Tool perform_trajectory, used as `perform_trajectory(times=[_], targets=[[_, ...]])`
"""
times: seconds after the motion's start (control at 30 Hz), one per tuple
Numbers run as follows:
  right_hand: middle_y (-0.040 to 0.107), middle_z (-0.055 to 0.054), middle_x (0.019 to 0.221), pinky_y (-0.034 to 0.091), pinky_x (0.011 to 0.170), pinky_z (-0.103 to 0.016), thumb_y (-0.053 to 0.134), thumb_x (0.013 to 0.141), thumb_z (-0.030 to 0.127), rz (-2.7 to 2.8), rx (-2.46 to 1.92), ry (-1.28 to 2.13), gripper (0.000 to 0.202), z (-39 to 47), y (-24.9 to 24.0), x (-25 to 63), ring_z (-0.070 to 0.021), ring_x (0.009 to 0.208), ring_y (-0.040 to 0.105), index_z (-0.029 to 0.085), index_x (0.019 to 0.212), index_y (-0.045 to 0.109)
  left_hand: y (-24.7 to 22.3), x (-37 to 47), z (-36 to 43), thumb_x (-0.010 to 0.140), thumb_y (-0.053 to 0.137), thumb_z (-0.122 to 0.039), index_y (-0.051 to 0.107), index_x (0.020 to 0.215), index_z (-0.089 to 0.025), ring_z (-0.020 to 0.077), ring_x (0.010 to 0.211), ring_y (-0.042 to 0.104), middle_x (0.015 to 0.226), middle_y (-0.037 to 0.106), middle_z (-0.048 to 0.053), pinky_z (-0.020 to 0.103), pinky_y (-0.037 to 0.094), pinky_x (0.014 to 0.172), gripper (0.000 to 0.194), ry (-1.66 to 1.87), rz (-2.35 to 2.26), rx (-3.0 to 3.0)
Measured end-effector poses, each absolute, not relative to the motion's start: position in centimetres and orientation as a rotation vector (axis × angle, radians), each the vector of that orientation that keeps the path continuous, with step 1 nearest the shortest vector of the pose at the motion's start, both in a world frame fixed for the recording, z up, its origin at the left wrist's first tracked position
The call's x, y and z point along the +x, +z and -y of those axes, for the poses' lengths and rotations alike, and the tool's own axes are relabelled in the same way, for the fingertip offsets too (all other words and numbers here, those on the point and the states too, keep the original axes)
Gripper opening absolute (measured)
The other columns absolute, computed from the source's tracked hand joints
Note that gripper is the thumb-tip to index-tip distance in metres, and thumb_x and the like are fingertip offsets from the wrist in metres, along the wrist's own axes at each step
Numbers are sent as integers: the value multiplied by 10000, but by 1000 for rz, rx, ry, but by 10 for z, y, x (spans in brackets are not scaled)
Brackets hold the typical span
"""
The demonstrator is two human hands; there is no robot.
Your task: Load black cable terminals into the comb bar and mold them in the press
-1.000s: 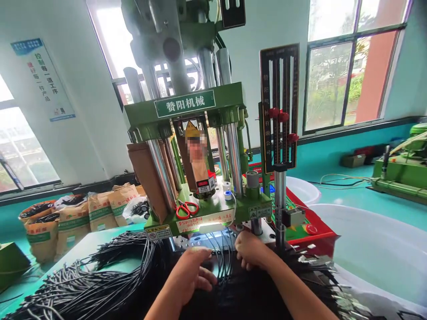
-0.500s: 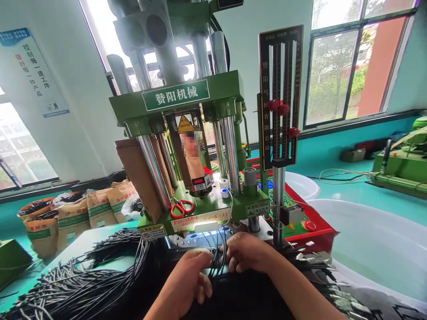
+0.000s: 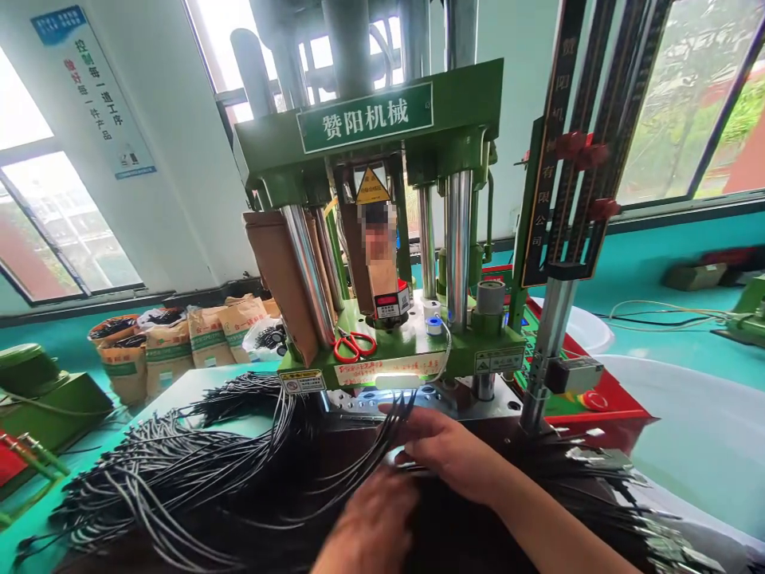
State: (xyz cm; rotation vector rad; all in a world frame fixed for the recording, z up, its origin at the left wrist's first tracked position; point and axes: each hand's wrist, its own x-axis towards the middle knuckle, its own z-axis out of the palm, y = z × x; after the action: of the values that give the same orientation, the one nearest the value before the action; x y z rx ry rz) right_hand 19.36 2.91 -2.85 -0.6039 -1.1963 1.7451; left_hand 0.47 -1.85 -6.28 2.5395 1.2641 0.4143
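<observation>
My right hand [image 3: 445, 454] rests in front of the green moulding press [image 3: 382, 239], its fingers pinching a few thin black cables [image 3: 376, 442] whose ends fan up towards the metal mould plate [image 3: 388, 401]. Lower and nearer to me, my left hand [image 3: 374, 526] lies blurred on the same dark cable strands, fingers curled around them. A big bundle of black cables [image 3: 173, 478] spreads across the table to the left.
Red-handled scissors [image 3: 354, 345] lie on the press base. A white tub [image 3: 699, 434] stands at the right. Finished cables with metal plugs [image 3: 603, 462] trail right. Brown sacks [image 3: 179, 351] stand on the floor at the left. A small green machine [image 3: 36, 391] sits at far left.
Both hands have drawn the cables back out of the mould towards me and leftwards. My left hand dropped lower. The camera moved closer to the press and turned right.
</observation>
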Motion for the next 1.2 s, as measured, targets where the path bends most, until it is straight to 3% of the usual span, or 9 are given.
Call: perform_trajectory(times=[0.13, 0.3, 0.43, 0.53, 0.63, 0.77, 1.0, 1.2], targets=[[683, -31, 934, 451, 828, -344, 540, 680, 65, 1473, -759, 1474, 428, -32, -28, 197, -197, 920, 602, 201, 1071, 647, -35, -27, -3, 862, 368, -117, 336, 1407, -294, 225, 1353, 348, 1467, 401, 26, 468, 329, 1121, 574, 360, -1391, 2628], [662, -44, 1011, 459, 789, -329, 562, 788, 185, 1933, -1096, 1033, 327, -35, -33, 213, -193, 856, 604, 219, 1104, 639, -15, -39, -24, 787, 433, -117, 442, 1346, -276, 214, 1301, 418, 1414, 475, 26, 398, 313, 1119, 580, 181, -1509, 2535], [655, -41, 1006, 439, 780, -301, 704, 738, 323, 2177, -1239, 918, 405, -36, -39, 220, -213, 906, 597, 251, 1134, 661, -6, -33, -35, 838, 411, -190, 539, 1233, -271, 203, 1141, 546, 1250, 608, 35, 338, 407, 996, 423, 73, -1519, 2358], [644, -17, 899, 413, 675, -267, 765, 673, 296, 2287, -1301, 854, 326, -36, -41, 218, -194, 821, 589, 240, 989, 703, 1, -24, -39, 873, 409, -278, 604, 1091, -289, 183, 940, 609, 1037, 677, 9, 282, 454, 841, 293, -17, -1394, 2306], [627, -1, 813, 379, 608, -242, 745, 682, 225, 2314, -1334, 875, 174, -36, -40, 213, -164, 744, 572, 210, 851, 706, 7, -19, -42, 863, 455, -316, 616, 1033, -290, 180, 883, 607, 980, 671, -2, 263, 445, 779, 235, -39, -1314, 2309], [614, 5, 774, 366, 589, -237, 665, 740, 174, 2308, -1309, 892, 60, -37, -38, 210, -144, 697, 558, 199, 789, 688, 11, -19, -45, 886, 426, -342, 623, 982, -266, 175, 869, 602, 963, 657, -4, 256, 434, 754, 231, -27, -1212, 2336], [617, -24, 849, 410, 720, -271, 529, 860, 205, 2296, -1262, 774, 89, -33, -39, 210, -177, 815, 568, 203, 823, 610, 2, -27, -42, 861, 471, -423, 613, 1059, -343, 202, 896, 630, 982, 693, -41, 273, 429, 745, 257, -37, -1279, 2220], [665, -73, 962, 421, 803, -317, 468, 906, 235, 2254, -1325, 767, 168, -33, -37, 209, -227, 910, 591, 188, 926, 628, -9, -29, -42, 831, 500, -503, 555, 1215, -386, 277, 1105, 579, 1215, 640, -13, 362, 422, 898, 405, -105, -1339, 2138]])
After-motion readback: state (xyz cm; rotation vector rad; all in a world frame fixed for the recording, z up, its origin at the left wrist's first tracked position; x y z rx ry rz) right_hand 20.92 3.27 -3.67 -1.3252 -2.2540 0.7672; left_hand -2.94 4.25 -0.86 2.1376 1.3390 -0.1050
